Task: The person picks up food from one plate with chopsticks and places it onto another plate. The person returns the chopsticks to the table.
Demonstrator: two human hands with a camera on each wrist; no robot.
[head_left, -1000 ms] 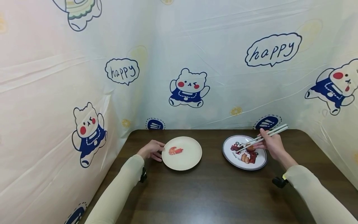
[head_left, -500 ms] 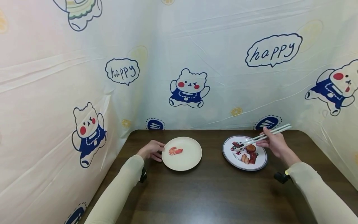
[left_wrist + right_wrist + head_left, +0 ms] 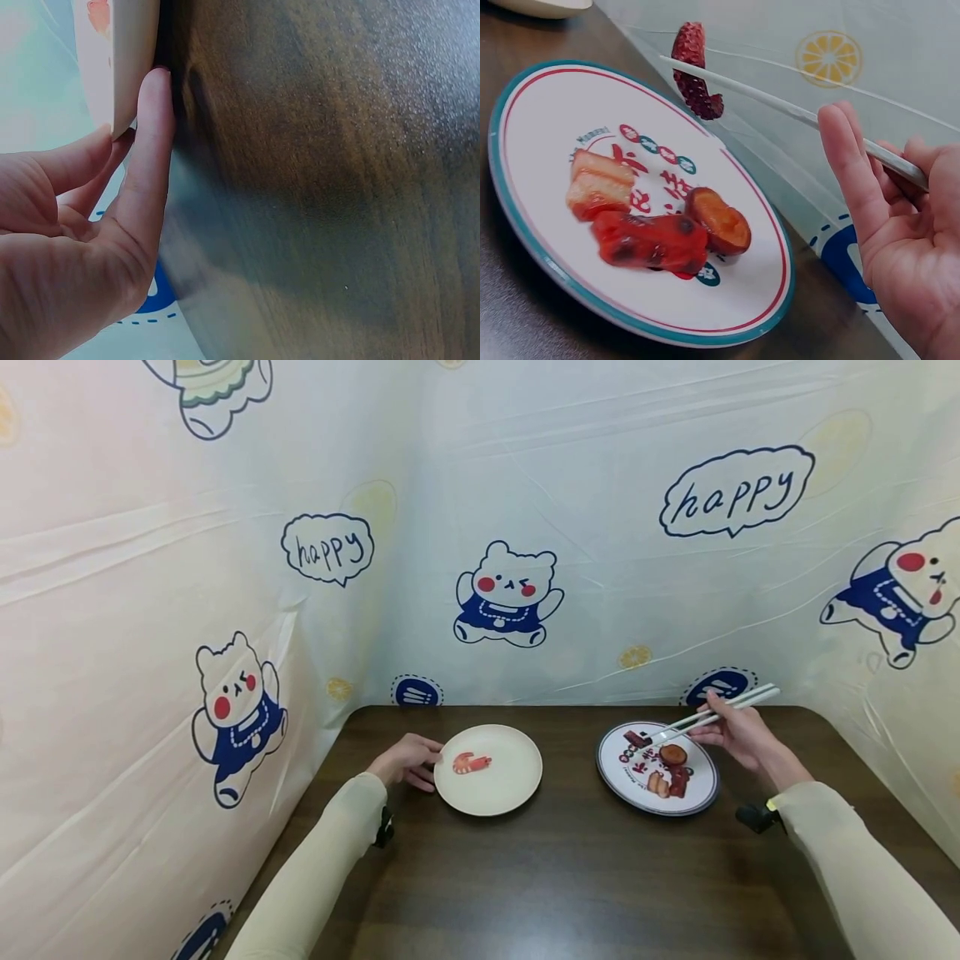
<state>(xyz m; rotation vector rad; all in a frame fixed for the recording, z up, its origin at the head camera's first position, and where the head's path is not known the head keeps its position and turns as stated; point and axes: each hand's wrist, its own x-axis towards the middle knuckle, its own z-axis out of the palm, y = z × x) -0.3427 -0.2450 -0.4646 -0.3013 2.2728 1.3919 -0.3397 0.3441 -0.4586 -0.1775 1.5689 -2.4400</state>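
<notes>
My left hand [image 3: 405,762] pinches the left rim of a cream plate [image 3: 502,789]; in the left wrist view its thumb is at the rim and a straight finger reaches along the underside. A peeled shrimp [image 3: 471,763] with a red tail lies on this plate. On the right, my right hand [image 3: 738,737] holds a pair of pale chopsticks [image 3: 752,696]. At their tips hangs a curved, bumpy dark red piece of food [image 3: 691,60], over the far edge of a white patterned plate [image 3: 628,787] in the right wrist view.
The patterned plate also carries a brown round piece with an orange middle [image 3: 724,225], a glossy red piece [image 3: 649,241] and pale browned pieces [image 3: 601,184]. Both plates stand on a dark wooden table [image 3: 570,877]. A printed cloth [image 3: 600,527] rises behind and beside it.
My right hand has drawn slightly right, and the dark red piece has risen with the chopstick tips. The brown round piece is uncovered now. My left hand and the cream plate stay put.
</notes>
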